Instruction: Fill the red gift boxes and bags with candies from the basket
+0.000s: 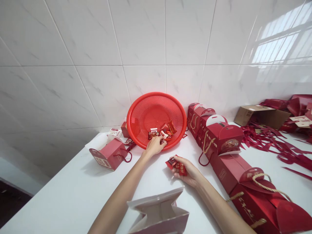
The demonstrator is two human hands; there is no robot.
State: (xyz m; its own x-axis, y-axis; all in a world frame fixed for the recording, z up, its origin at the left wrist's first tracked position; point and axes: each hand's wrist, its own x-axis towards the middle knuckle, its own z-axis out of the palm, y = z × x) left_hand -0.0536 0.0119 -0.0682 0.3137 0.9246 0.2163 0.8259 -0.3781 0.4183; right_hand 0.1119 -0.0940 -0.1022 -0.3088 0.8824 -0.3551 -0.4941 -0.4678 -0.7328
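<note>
Closest to me, at the near edge of the white desk (60, 201), an open paper box (168, 224) gapes upward between the person's two forearms. Hard by the right forearm runs a row of red gift boxes (221, 165), some with twisted gold cords, stretching back towards the wall and closing off that side. Just beyond the open box, the right hand (184, 169) hangs over the desk, its grip clamped on red packets (181, 169). Off to the left sits a single red box (113, 152) with a dark red cord handle, well clear of the left arm. Further in, the left hand (155, 145) reaches across the front rim of a red basket (133, 112), fingers among the wrapped sweets (170, 128) lying low inside; I can't tell whether that grip is closed on one. The basket's mouth faces the person. A small red box (124, 130) peeks out behind it at the left. Away to the right, dark red ribbons (273, 146) sprawl before a cardboard box (246, 117), and tiled wall (143, 35) backs everything.
</note>
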